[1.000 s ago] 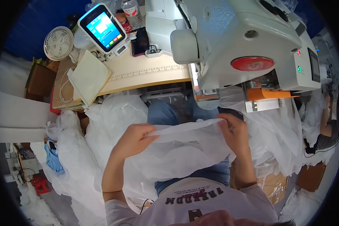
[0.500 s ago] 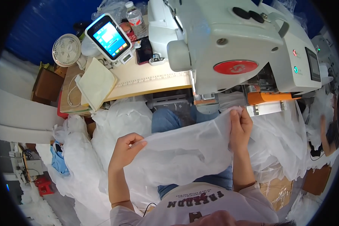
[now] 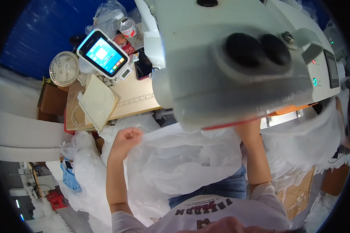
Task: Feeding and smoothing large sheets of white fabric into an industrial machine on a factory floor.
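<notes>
A sheer white fabric piece (image 3: 182, 155) spreads over my lap. My left hand (image 3: 126, 140) is closed, pinching the fabric's left upper edge, which pulls into a taut band running right. The back part of my right hand (image 3: 249, 130) shows at the fabric's right side, below the large white sewing machine head (image 3: 229, 89). That head hides my right fingers, the sewing area and the fabric's far right edge, so I cannot tell how the right hand holds.
Left of the machine, the wooden tabletop (image 3: 138, 95) carries a control screen (image 3: 104, 53), white fan (image 3: 64, 68), phone (image 3: 143, 66), water bottle (image 3: 129, 29) and cream pad (image 3: 98, 101). White fabric heaps (image 3: 85, 167) flank me. Another person's arm shows at far right.
The view has moved closer to the machine head, which now covers more. My right hand has gone forward beneath it with the fabric; my left still grips its edge.
</notes>
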The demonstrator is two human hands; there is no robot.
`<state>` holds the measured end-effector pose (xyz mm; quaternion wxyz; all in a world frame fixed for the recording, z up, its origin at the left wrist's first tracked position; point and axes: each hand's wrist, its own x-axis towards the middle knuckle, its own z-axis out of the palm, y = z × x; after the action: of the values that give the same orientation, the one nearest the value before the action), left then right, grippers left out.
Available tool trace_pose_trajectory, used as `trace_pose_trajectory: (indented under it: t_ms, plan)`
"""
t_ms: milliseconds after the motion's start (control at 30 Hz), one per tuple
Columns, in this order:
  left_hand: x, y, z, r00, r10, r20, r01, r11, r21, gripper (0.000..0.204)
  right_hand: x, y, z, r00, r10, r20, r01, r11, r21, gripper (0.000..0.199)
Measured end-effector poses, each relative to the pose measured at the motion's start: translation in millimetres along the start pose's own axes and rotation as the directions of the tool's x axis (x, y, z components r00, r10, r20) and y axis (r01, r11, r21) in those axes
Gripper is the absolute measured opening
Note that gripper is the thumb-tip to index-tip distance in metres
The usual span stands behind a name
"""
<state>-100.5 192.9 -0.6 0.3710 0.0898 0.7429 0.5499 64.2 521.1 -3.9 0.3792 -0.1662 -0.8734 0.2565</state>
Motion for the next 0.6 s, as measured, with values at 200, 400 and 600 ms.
trace_pose_trajectory:
  t_ms: [200, 400, 600]
  plan:
    - [-34.0, -56.9, 1.3, 0.951, 0.255, -0.173, -0.146, 0.868, 0.475, 0.017, -21.1, 16.7, 8.1, 0.993, 0.079, -0.083, -0.069, 0.991, 0.117, 0.014]
    - [-111.2, -128.0, -7.1, 0.830, 0.324, -0.454, 0.155, 0.648, 0.746, 0.019, -26.1, 31.2, -8.4, 0.991, 0.129, -0.022, -0.129, 0.991, -0.016, 0.019]
    - [-204.1, -135.1, -54.1, 0.763, -0.354, -0.541, 0.471, 0.878, 0.088, 0.011, -32.2, -22.2, -22.8, 0.930, 0.294, 0.222, -0.339, 0.917, 0.208, 0.035]
